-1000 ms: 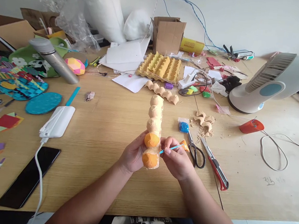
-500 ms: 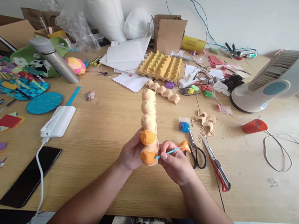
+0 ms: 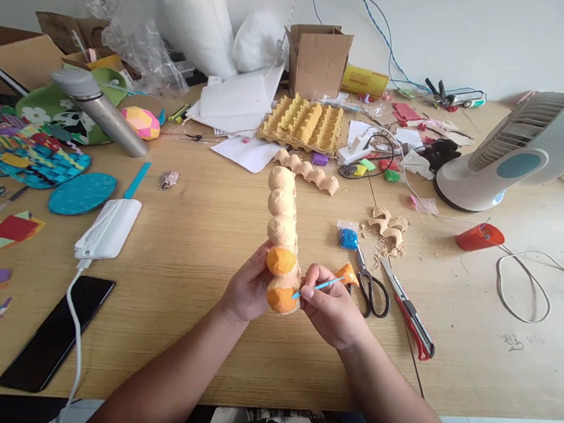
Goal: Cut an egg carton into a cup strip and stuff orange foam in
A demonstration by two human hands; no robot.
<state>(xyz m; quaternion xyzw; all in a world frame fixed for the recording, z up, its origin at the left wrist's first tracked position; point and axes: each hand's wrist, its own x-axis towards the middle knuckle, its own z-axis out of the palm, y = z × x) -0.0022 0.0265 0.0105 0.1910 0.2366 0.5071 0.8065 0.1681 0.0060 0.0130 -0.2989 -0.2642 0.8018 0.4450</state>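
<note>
My left hand (image 3: 249,287) grips the lower left side of a bumpy egg-carton strip (image 3: 283,203), which stands away from me over the table. Its two bumps nearest me but one apart carry orange clay (image 3: 280,260); the other bumps are bare and tan. Between the thumb and fingers of my right hand (image 3: 326,302) is a thin blue tool (image 3: 327,284). The tool's left tip touches the right side of the nearest orange bump. An orange clay packet (image 3: 348,273) shows just beyond my right fingers, near black-handled scissors (image 3: 372,293).
A red utility knife (image 3: 414,320) lies right of the scissors, below carton scraps (image 3: 387,227). Blue clay (image 3: 348,236) sits beyond. On the left are a phone (image 3: 57,333), power bank (image 3: 109,228) and metal bottle (image 3: 102,114). A white fan (image 3: 511,154) stands at right.
The blue tool's tip has shifted slightly left and up on the nearest orange bump. Both hands keep their hold, and the view has moved very slightly.
</note>
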